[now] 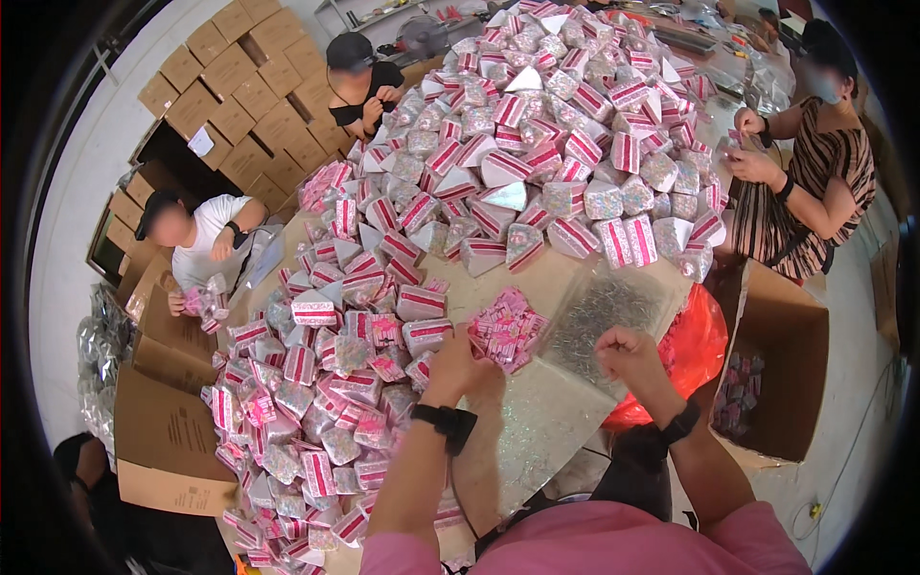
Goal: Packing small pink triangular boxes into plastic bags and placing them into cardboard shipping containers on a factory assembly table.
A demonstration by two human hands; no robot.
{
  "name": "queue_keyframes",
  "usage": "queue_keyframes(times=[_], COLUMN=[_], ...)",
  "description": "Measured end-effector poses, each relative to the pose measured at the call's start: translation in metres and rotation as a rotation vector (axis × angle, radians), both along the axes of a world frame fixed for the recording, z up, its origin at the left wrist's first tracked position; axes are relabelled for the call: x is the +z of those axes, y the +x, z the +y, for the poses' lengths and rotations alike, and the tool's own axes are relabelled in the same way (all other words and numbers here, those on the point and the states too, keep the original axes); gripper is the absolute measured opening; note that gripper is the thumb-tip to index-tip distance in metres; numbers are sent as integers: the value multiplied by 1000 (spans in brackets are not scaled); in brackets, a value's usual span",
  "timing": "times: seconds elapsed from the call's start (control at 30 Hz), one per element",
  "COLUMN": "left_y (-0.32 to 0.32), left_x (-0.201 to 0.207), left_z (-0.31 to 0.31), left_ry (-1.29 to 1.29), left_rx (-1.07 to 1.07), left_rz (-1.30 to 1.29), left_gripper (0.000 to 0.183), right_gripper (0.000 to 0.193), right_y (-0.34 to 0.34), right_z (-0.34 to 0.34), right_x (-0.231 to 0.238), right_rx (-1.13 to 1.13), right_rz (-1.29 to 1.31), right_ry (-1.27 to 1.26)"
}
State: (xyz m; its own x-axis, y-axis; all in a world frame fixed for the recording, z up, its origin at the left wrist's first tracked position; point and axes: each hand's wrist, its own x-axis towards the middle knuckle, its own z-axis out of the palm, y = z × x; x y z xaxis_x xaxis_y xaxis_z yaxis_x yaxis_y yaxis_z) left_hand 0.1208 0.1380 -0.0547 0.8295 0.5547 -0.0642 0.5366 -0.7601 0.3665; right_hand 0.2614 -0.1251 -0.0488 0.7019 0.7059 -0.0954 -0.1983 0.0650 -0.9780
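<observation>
My left hand (462,364) is at the left edge of a small heap of pink printed cards (508,331), beside wrapped cake-slice-shaped pieces (422,303). Its fingertips are hidden, so what it holds, if anything, does not show. My right hand (628,356) hovers over the near right part of a clear tray (628,299) full of thin, silvery wire-like bits. Its fingers are curled together in a pinch; anything between them is too small to make out. The wedge pieces are white and pink-striped, with glittery ends.
A big mound of wedge pieces (556,125) covers the far table. A red plastic bag (698,340) lies right of the tray, near an open carton (781,369) holding some pieces. Several people work around the table. Cartons (230,72) are stacked at the far left.
</observation>
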Motion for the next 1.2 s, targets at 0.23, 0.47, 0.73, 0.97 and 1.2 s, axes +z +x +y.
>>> queue_keyframes(times=[0.23, 0.47, 0.73, 0.97, 1.2], left_y=[-35, -72, -75, -82, -105], left_x=[39, 58, 53, 49, 72], left_z=[8, -41, -85, -99, -98], left_ry=[-532, -1570, -1661, -1541, -1042], left_rx=[11, -46, -126, -145, -11], left_rz=[-413, -695, -545, -557, -473], left_gripper=[64, 72, 81, 75, 40], right_gripper=[4, 6, 7, 7, 9], right_y=[-7, -42, -69, -84, -89], right_z=[7, 27, 45, 51, 47], right_x=[4, 29, 27, 43, 53], right_rx=[-33, 3, 99, 221, 269], right_rz=[-55, 186, 151, 484, 460], right_ry=[3, 167, 124, 289, 389])
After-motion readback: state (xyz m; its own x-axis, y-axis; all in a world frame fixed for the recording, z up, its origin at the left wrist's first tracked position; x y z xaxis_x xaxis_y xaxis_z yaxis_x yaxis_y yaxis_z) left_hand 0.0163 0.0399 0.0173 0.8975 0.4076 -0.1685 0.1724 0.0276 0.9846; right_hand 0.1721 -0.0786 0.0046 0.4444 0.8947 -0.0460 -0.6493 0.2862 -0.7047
